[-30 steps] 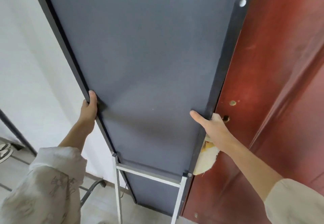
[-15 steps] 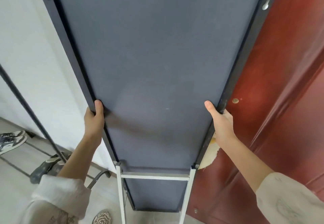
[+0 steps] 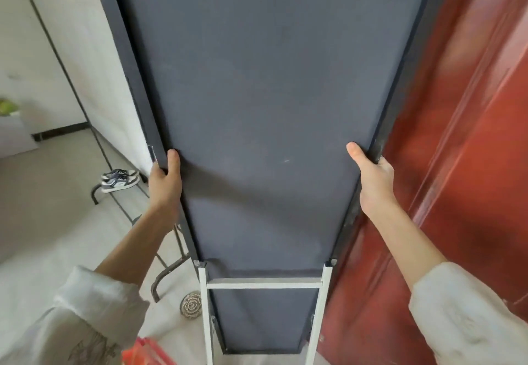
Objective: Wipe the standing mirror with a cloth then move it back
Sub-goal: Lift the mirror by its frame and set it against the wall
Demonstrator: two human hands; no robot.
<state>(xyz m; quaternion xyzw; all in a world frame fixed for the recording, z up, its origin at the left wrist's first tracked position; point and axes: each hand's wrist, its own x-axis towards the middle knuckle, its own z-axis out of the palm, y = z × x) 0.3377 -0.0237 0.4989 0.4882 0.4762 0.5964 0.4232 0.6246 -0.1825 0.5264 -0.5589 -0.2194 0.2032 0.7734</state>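
The standing mirror (image 3: 257,101) fills the middle of the view with its dark grey back panel toward me; the glass side is hidden. A white metal stand (image 3: 264,283) is hinged low on its back. My left hand (image 3: 165,181) grips the mirror's left frame edge, thumb lying on the back panel. My right hand (image 3: 374,181) grips the right frame edge the same way. No cloth is in view.
A red-brown door (image 3: 468,136) stands close against the mirror's right side. On the left are a white wall, a dark metal rack (image 3: 120,201) with a pair of sneakers (image 3: 118,180), and a round floor drain (image 3: 191,306). Something orange (image 3: 145,350) sits at the bottom edge.
The mirror has swung to face me squarely and shifted left off the door. The cloth seen under my right hand earlier is out of sight. Both hands keep their hold on the frame.
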